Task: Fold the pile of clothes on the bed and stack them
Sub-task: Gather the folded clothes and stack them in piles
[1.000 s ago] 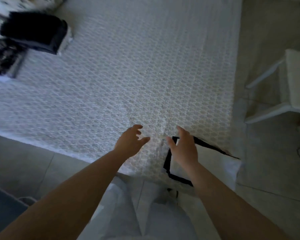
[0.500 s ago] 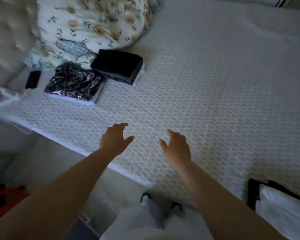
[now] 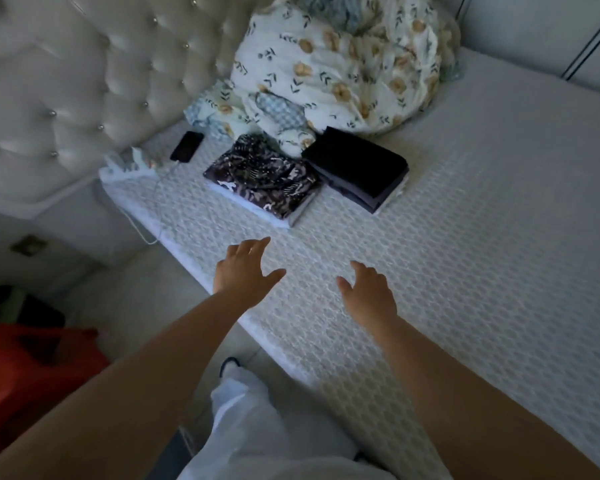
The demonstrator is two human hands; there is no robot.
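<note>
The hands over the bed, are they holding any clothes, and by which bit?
Nothing is held. The left hand and right hand are both open and empty above the bed. The folded stacks lie farther away, untouched.

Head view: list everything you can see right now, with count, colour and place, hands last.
Bed: one, white textured cover, fills the right and centre.
Patterned folded stack: one, dark with pale print, on the bed near the headboard.
Black folded stack: one, black, on the bed right of the patterned one.
Floral bedding: one bundle, white with yellow flowers, behind both stacks.
Phone: one, black, by the headboard, white cable attached.
Headboard: one, pale tufted, upper left.
Red item: one, on the floor, lower left.
Left hand: open, empty, over the bed edge.
Right hand: open, empty, over the bed.
</note>
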